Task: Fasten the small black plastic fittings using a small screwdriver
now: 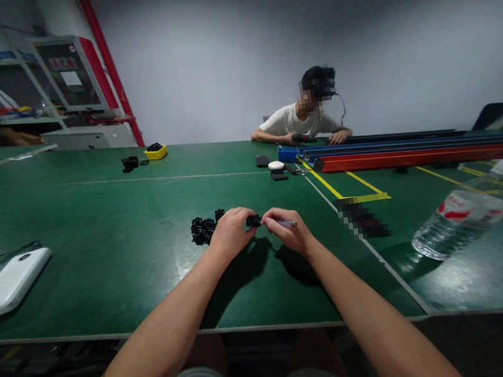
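My left hand (231, 232) is closed in a pinch on a small black plastic part (253, 220), held just above the green table (98, 236). My right hand (290, 232) is closed on a thin tool with a light handle (286, 223), its tip meeting the black part. The two hands nearly touch. A pile of several similar black parts (205, 227) lies on the table just left of my left hand.
A white device with cables (8, 284) lies at the left. A plastic water bottle (466, 213) lies on its side at the right. Across the table a person (302, 119) sits by long blue and red rails (416, 151). A yellow tray (156, 152) stands far back.
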`<state>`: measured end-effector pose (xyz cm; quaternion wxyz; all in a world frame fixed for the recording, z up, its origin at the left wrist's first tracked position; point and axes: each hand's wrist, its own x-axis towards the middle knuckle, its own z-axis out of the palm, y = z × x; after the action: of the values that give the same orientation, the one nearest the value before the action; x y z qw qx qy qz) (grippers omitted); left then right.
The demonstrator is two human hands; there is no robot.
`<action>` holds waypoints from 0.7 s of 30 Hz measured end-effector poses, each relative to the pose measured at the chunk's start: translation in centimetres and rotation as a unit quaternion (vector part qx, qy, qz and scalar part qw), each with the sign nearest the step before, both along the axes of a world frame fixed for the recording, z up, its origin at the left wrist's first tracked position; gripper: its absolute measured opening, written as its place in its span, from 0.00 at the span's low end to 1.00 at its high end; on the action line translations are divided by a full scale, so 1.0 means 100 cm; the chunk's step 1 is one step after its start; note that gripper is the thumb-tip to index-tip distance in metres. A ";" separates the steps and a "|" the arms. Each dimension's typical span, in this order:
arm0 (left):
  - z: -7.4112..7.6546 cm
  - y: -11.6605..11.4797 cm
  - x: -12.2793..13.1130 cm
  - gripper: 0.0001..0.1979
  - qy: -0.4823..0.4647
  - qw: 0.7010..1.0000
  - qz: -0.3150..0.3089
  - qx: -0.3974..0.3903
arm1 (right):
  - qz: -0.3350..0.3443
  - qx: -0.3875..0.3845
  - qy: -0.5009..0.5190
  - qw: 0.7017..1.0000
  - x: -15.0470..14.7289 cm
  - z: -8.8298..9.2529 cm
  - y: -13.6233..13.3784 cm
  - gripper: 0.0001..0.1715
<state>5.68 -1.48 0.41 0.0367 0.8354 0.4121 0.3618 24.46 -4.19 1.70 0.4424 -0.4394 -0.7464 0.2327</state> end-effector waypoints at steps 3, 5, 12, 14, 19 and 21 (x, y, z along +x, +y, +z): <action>-0.001 0.001 0.000 0.12 -0.007 1.000 -0.008 -0.004 | 0.002 0.002 -0.003 1.000 -0.001 0.000 0.000 0.13; -0.002 0.001 -0.001 0.12 -0.009 1.000 -0.006 -0.005 | 0.002 0.001 -0.001 1.000 -0.001 0.000 0.000 0.12; -0.002 0.002 0.000 0.13 -0.008 1.000 0.007 -0.018 | 0.000 -0.006 0.016 1.000 0.000 0.000 -0.001 0.13; -0.003 0.003 0.000 0.13 -0.011 1.000 0.006 -0.019 | 0.002 -0.009 0.017 1.000 0.000 0.001 -0.001 0.13; -0.006 0.005 0.000 0.12 -0.016 1.000 -0.005 -0.015 | 0.007 -0.013 0.016 1.000 -0.002 0.001 -0.001 0.13; -0.007 0.005 0.000 0.12 -0.016 1.000 -0.006 -0.013 | 0.008 -0.012 0.012 1.000 -0.002 0.002 -0.002 0.13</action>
<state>5.68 -0.95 -0.30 0.0566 0.8314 0.4111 0.3695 24.23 -4.34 1.86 0.4438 -0.4361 -0.7417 0.2505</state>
